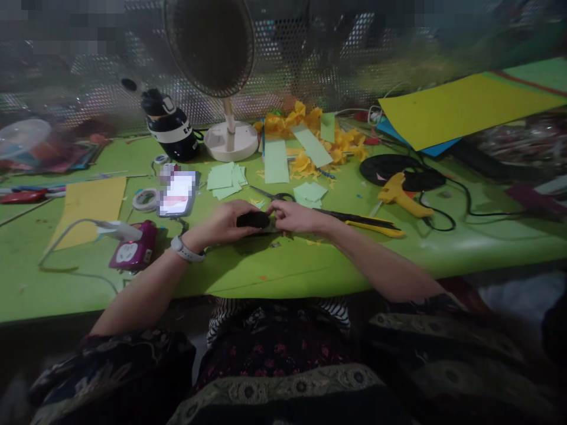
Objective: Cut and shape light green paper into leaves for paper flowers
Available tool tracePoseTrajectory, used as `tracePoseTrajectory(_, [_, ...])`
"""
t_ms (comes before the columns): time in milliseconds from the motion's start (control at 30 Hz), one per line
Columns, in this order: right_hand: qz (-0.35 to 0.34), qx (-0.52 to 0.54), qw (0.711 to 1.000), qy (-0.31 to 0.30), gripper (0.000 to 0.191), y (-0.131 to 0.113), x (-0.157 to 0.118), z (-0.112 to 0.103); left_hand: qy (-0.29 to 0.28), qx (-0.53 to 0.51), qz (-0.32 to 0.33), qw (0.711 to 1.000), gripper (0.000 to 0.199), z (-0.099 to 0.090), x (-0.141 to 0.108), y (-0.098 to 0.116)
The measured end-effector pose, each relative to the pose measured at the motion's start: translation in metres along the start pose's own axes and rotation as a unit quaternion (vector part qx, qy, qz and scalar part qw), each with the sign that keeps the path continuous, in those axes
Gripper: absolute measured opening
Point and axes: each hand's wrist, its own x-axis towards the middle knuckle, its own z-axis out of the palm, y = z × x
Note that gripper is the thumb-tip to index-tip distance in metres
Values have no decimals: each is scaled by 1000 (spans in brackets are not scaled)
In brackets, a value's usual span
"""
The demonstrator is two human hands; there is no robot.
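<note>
My left hand (234, 221), with a pale watch on its wrist, is curled around a small dark oval object (253, 220) low over the green table. What kind of object it is, I cannot make out. My right hand (295, 216) is closed at the object's right end, its fingertips pinched together; anything between them is hidden. Just beyond my hands lie scissors (283, 196), with light green paper squares (310, 192) beside them. A long black and yellow tool (374, 226) rests to the right of my right hand.
A yellow glue gun (405, 198) with its cord lies right, by a black round tray (376, 170). Behind stand a fan (231, 141) and a dark bottle (175, 133). A phone (178, 193), tape roll (146, 199) and purple power box (135, 248) are left. Yellow crepe pieces (305, 162) lie behind.
</note>
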Motion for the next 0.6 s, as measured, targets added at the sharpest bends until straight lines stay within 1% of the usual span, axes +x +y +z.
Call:
tracePoseTrajectory(67, [9, -11, 1000, 14, 30, -4, -4, -2, 4, -18, 0, 1000, 37, -3, -1, 1])
tracePoseTrajectory(100, [9, -12, 999, 32, 28, -6, -5, -4, 6, -34, 0, 999, 38, -5, -2, 1])
tracePoseTrajectory(167, [-10, -9, 996, 85, 24, -8, -9, -10, 15, -63, -2, 998, 42, -6, -3, 1])
tracePoseTrajectory(200, [-32, -3, 993, 116, 22, -8, -10, -14, 32, -79, -6, 996, 45, -6, -3, 1])
tracePoseTrajectory(233, [-61, 7, 987, 148, 20, -8, -10, -17, 58, -97, -13, 994, 50, -4, -3, 1])
tracePoseTrajectory(267, [-93, 19, 980, 175, 19, -6, -9, -19, 98, -116, -23, 988, 53, -2, -2, 2])
tracePoseTrajectory(333, [-158, 53, 962, 217, 19, -3, -7, -19, 179, -171, -59, 967, 55, 4, 0, 1])
tracePoseTrajectory(367, [-184, 70, 953, 230, 21, -2, -6, -17, 204, -200, -81, 955, 54, 8, 1, 1])
tracePoseTrajectory(400, [-203, 85, 946, 239, 22, 0, -5, -14, 214, -227, -100, 945, 51, 11, 3, 1])
tracePoseTrajectory(467, [-223, 99, 939, 243, 25, 1, -3, -6, 211, -260, -122, 934, 44, 15, 5, 1])
tracePoseTrajectory(600, [-226, 94, 946, 212, 29, 0, -4, 7, 200, -299, -117, 925, 33, 18, 7, -2])
